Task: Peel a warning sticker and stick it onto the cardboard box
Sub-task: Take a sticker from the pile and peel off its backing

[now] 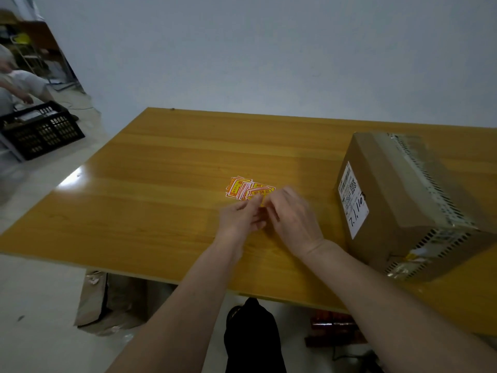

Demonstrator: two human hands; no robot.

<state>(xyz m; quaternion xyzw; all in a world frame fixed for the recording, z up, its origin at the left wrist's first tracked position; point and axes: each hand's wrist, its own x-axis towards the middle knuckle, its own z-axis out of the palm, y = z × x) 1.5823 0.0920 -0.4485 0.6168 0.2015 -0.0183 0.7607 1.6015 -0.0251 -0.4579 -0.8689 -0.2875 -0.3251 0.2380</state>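
Wooden table (150, 168), cardboard box (398, 200) at right, long axis running away from camera, white label (353, 201) on the near-left side. Loose fan of red-yellow warning stickers (246, 190) mid-table, just beyond both hands. Left hand (240, 218) and right hand (294, 215) curled together, fingertips meeting on one sticker (260, 201); mostly hidden, orientation unclear.

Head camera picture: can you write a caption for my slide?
Both hands, left hand and right hand, work a warning sticker beside the sticker pile; cardboard box waits.
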